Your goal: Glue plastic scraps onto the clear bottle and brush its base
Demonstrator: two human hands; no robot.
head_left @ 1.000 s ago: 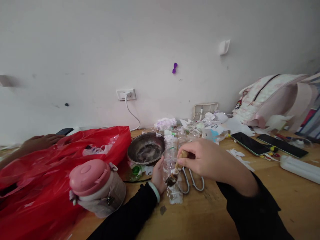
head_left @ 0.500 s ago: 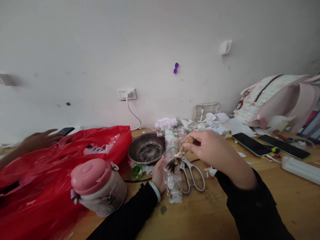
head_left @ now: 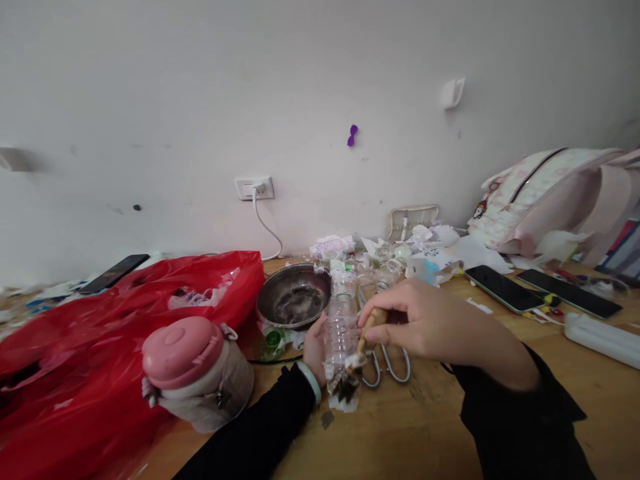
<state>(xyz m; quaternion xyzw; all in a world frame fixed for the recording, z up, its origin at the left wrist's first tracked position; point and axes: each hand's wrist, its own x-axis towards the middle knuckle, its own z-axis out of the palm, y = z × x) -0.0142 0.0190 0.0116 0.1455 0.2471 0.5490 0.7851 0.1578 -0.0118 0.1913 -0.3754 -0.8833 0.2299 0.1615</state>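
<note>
My left hand (head_left: 315, 348) is wrapped round a clear plastic bottle (head_left: 341, 327) that stands upright on the wooden table (head_left: 430, 427). My right hand (head_left: 425, 321) pinches the wooden handle of a small brush (head_left: 356, 363). The brush's dark bristles press against the lower part of the bottle, near its white torn label. Metal scissors (head_left: 387, 363) lie on the table just behind the brush, partly hidden by my right hand.
A metal bowl (head_left: 294, 303) sits behind the bottle. A pink-lidded flask (head_left: 197, 373) and a red plastic bag (head_left: 100, 333) lie at left. Crumpled paper litter (head_left: 400, 253), two phones (head_left: 500, 285), a white box (head_left: 603, 337) and a pink backpack (head_left: 545, 193) are at right.
My right hand has come down, moving the brush from the bottle's upper part to its base. The other person's hand at the far left has gone out of view.
</note>
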